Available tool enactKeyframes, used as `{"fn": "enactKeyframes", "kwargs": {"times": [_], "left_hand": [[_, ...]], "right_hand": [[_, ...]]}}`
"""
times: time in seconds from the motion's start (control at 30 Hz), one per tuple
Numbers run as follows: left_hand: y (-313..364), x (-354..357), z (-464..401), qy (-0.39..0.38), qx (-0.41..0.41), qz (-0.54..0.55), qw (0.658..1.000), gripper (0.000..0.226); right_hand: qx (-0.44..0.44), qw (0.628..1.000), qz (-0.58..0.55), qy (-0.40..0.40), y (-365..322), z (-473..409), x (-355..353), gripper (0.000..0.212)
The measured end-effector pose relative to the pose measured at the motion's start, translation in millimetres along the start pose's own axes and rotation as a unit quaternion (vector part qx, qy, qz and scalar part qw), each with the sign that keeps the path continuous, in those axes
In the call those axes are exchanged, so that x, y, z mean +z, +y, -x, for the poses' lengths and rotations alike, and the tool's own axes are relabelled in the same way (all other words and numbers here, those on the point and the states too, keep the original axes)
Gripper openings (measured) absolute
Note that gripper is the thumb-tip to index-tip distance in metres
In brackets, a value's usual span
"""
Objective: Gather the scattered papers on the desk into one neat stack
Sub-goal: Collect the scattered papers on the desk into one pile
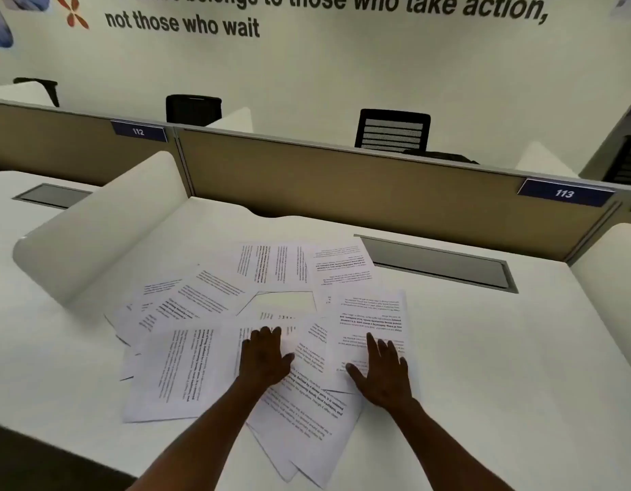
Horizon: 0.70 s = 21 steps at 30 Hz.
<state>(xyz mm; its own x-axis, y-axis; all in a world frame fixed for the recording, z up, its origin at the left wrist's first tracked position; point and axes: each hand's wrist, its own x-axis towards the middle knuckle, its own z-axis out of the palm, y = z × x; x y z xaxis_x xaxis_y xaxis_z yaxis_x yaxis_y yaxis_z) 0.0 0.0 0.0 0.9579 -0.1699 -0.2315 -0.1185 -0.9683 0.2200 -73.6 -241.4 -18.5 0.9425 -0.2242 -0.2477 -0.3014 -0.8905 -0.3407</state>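
Several printed white papers lie scattered and overlapping across the white desk, fanned out from the middle towards the left, the back and the front edge. My left hand lies flat on the sheets at the middle of the pile, fingers slightly curled at the tips. My right hand rests palm down on a sheet at the right side of the pile, fingers spread. Neither hand grips a sheet. Parts of many sheets are hidden under others.
A curved white divider stands at the desk's left, another at the right. A tan partition runs along the back. A grey cable hatch sits back right of the papers. Black chairs stand beyond the partition.
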Motion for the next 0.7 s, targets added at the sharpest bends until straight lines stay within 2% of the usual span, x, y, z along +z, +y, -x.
{"fn": "enactKeyframes", "kwargs": {"times": [0.1, 0.37, 0.47, 0.53, 0.63, 0.7], "left_hand": [[4.0, 8.8, 4.4, -0.03, -0.02, -0.01, 0.999, 0.079], [11.5, 20.0, 3.9, -0.006, -0.059, 0.049, 0.997, 0.083], [11.2, 20.4, -1.2, -0.011, -0.07, 0.055, 0.996, 0.088], [12.0, 19.2, -3.3, -0.014, -0.08, 0.043, 0.996, 0.09], [14.4, 16.4, -4.2, -0.013, -0.085, 0.03, 0.996, 0.089], [15.1, 14.9, -4.5, -0.016, -0.091, 0.037, 0.995, 0.088]], "right_hand": [[-0.003, 1.0, 0.013, 0.0, 2.8, 3.5, 13.4, 0.089], [-0.05, 0.998, 0.006, 0.027, 2.4, 19.2, 32.6, 0.091], [-0.072, 0.997, -0.006, 0.04, 2.8, 25.6, 34.3, 0.085], [-0.094, 0.993, -0.042, 0.052, 7.0, 27.2, 28.1, 0.072], [-0.164, 0.979, -0.054, 0.105, 28.9, 12.3, 11.9, 0.058], [-0.201, 0.978, -0.002, 0.048, 46.0, -0.6, -2.2, 0.062]]}}
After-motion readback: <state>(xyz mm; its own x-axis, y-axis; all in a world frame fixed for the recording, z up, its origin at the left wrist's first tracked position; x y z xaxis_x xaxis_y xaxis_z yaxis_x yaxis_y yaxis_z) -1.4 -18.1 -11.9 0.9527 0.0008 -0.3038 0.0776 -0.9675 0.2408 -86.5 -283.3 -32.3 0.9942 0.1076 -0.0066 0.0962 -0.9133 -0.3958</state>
